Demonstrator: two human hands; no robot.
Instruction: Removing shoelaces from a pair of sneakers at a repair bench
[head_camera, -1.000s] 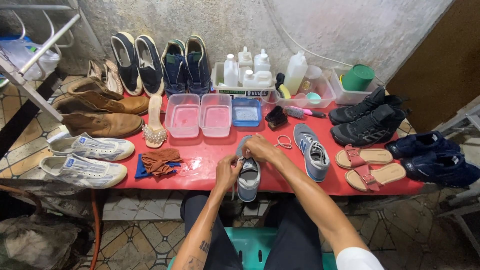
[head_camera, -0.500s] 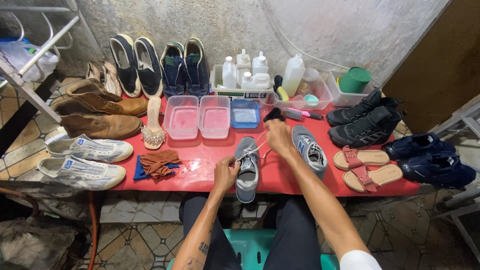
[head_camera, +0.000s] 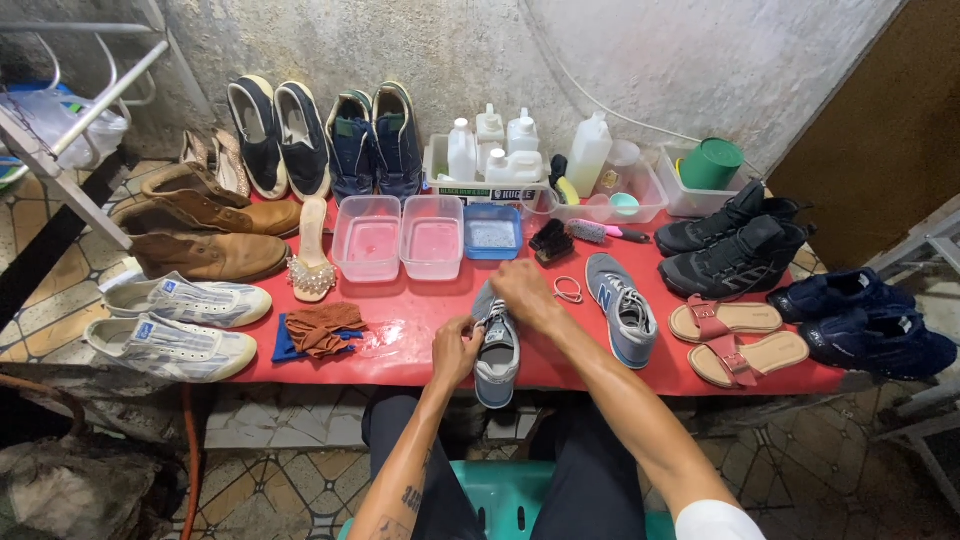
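Two clear tubs (head_camera: 400, 238) sit beside a blue tray (head_camera: 492, 232).

A rough grey plastered wall (head_camera: 400, 40) rises behind the far edge of the red desk (head_camera: 420, 345), stained and uneven, with a thin white cable (head_camera: 600, 100) running across it. To the right stands a dark brown panel (head_camera: 890, 130). The floor (head_camera: 270, 480) is patterned tile in brown and cream. A white metal rack (head_camera: 80, 110) leans at the left. A teal stool (head_camera: 510, 495) sits below the near edge. The light is even and soft.

grey sneaker (head_camera: 497, 350) at table's front edge
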